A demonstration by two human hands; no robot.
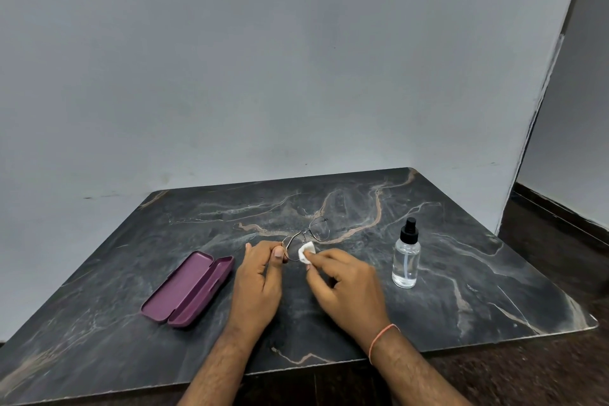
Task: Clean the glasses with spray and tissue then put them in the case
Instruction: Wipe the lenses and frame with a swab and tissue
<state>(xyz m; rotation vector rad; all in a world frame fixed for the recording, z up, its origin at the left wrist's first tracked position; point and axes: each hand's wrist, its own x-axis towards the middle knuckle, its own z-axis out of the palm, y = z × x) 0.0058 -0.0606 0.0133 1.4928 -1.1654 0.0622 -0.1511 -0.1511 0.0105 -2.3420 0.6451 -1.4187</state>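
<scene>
Plum-coloured and hinged open, the glasses case (pixel 188 289) lies at about nine o'clock from the hands, on the dark veined marble tabletop (pixel 461 273), nothing in either of its halves. Next we meet the left hand (pixel 260 277), whose thumb and fingers pinch the near rim of the wire-framed glasses (pixel 308 236); the frame is held at the table's centre, its far lens reaching toward one o'clock. The right hand (pixel 342 287) pinches a small folded white tissue (pixel 306 252) and presses it against the near lens. At three o'clock from the hands the clear spray bottle (pixel 406 257), capped by a black nozzle, stands upright and apart from them. We judge the task to be in its middle stage: the bottle is set aside, which suggests spraying is done, and wiping is in hand. Whether the far lens has been wiped we cannot tell. Casing the glasses remains.
</scene>
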